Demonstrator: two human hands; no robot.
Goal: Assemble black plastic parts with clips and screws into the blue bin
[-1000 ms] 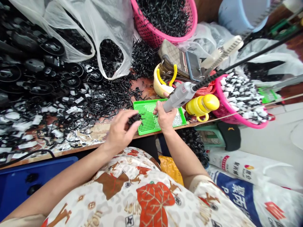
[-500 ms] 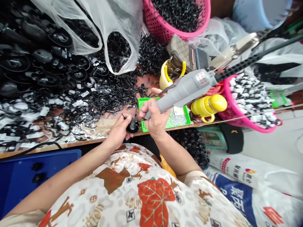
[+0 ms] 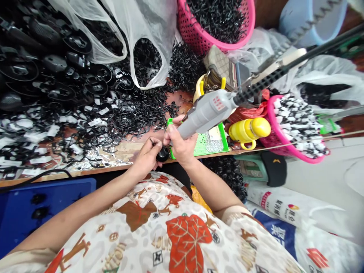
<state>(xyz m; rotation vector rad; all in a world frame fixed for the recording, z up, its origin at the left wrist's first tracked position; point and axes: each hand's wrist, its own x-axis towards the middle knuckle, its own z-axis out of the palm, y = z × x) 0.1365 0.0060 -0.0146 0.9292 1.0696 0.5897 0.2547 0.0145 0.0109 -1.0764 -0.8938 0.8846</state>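
My left hand [image 3: 148,156] is closed round a small round black plastic part [image 3: 163,154] at the table's front edge. My right hand [image 3: 180,142] grips a grey electric screwdriver [image 3: 204,112] on a black coiled cable, its tip pointing down onto that black part. Just behind my hands lies a green perforated tray [image 3: 212,142] holding small silver screws.
Piles of black plastic parts and white tags [image 3: 71,117] cover the wooden table's left side. Clear bags [image 3: 142,41] and a pink basket [image 3: 216,26] of black clips stand at the back. A yellow bottle [image 3: 248,131], another pink basket [image 3: 295,129] sit right; a blue bin [image 3: 45,204] sits lower left.
My right hand lifted the screwdriver off the green tray and brought its tip to the black part. My left hand drew the part toward the table edge.
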